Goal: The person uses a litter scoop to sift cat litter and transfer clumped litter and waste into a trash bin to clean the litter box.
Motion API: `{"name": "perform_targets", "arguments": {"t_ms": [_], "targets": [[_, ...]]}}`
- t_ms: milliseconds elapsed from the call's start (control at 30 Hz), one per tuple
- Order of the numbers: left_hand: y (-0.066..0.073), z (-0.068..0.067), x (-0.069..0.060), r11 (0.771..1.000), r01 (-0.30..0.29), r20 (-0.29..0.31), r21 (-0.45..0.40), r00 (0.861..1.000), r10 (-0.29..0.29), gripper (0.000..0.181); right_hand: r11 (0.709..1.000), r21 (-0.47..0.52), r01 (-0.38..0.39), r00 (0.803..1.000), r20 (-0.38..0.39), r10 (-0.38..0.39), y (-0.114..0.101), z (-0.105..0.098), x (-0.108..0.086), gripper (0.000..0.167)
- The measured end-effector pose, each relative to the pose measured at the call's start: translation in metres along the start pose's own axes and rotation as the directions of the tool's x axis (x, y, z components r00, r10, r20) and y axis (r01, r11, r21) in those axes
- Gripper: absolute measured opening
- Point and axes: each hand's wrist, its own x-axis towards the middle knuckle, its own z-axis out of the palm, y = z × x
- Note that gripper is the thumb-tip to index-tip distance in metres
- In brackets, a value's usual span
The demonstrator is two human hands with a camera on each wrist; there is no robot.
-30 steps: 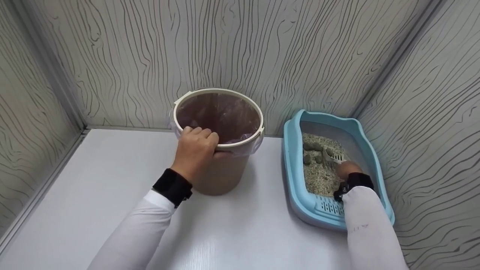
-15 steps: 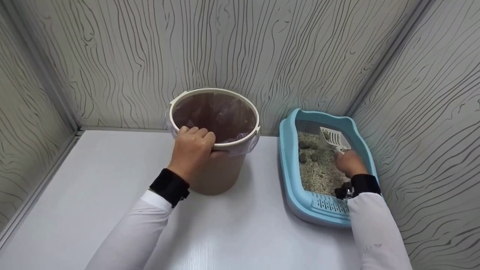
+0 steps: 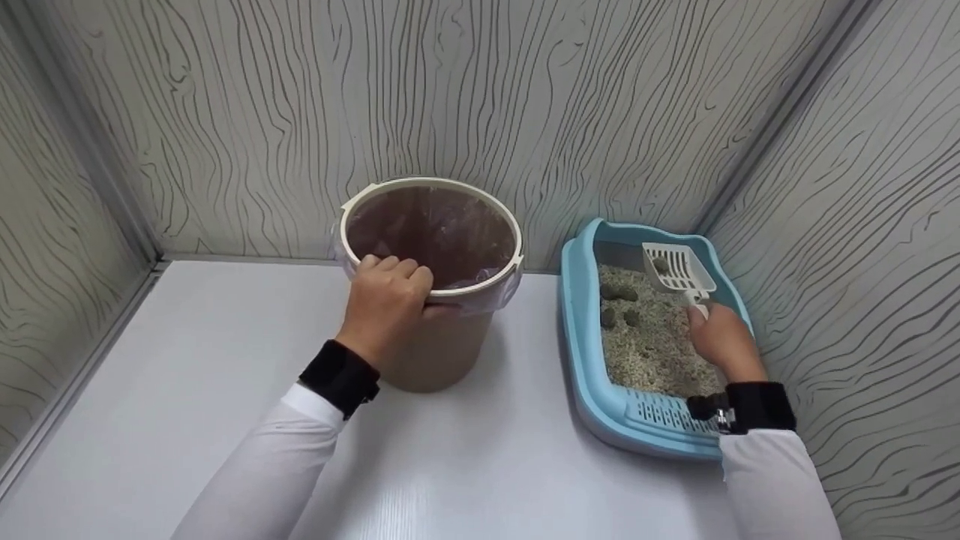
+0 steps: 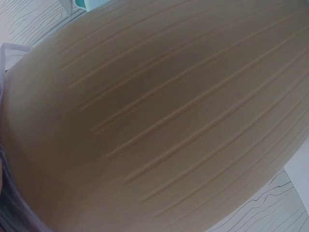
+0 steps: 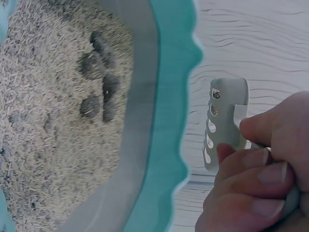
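My right hand (image 3: 724, 337) grips the handle of a white slotted litter scoop (image 3: 703, 283), raised over the far right part of the blue litter box (image 3: 589, 352). One dark clump (image 3: 661, 264) lies in the scoop's basket. Several more clumps (image 3: 619, 292) sit on the pale litter (image 3: 649, 360) at the box's left side. In the right wrist view, curled fingers (image 5: 260, 179) wrap the scoop's handle. My left hand (image 3: 386, 304) grips the near rim of a brown waste bin (image 3: 442, 352); its thumb is outside, and its fingertips are hidden over the edge.
A clear bag (image 3: 480, 225) lines the bin and folds over its cream rim. Bin and box stand apart on a white tabletop (image 3: 487, 465). Wood-patterned panels (image 3: 450, 90) rise behind and on both sides, with the box close to the right panel.
The scoop has risen out of the litter and now shows a clump in it. My right hand has moved up and rightward. My left hand keeps its grip on the bin rim.
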Motion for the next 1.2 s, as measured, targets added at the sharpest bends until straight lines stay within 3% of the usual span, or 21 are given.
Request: {"name": "perform_targets", "arguments": {"t_ms": [133, 267, 567, 800, 1000, 1200], "targets": [[0.0, -0.002, -0.002, 1.0, -0.003, -0.004, 0.003, 1.0, 0.003, 0.062, 0.999, -0.017, 0.03, 0.997, -0.075, -0.031, -0.004, -0.002, -0.012, 0.057], [-0.001, -0.002, -0.002, 1.0, -0.006, -0.02, 0.002, 1.0, 0.006, 0.062, 0.999, -0.023, 0.043, 0.994, -0.102, -0.045, -0.007, -0.001, -0.018, 0.05], [0.0, -0.001, -0.002, 1.0, -0.004, -0.002, -0.005, 1.0, 0.004, 0.061, 0.999, 0.022, 0.03, 1.0, -0.004, -0.029, -0.009, 0.005, -0.021, 0.048], [-0.001, -0.001, -0.001, 1.0, -0.007, -0.017, -0.009, 1.0, 0.007, 0.062, 0.992, 0.119, 0.047, 0.998, 0.042, -0.053, -0.008, 0.011, -0.021, 0.052], [-0.003, 0.001, 0.0, 1.0, -0.017, -0.038, 0.002, 0.999, 0.017, 0.063, 0.993, 0.103, 0.06, 0.992, 0.101, -0.07, -0.004, 0.016, -0.02, 0.056], [-0.002, 0.001, -0.001, 1.0, -0.001, -0.01, 0.011, 1.0, 0.002, 0.063, 0.993, 0.11, 0.048, 0.987, 0.15, -0.065, -0.002, 0.019, -0.019, 0.057]]}}
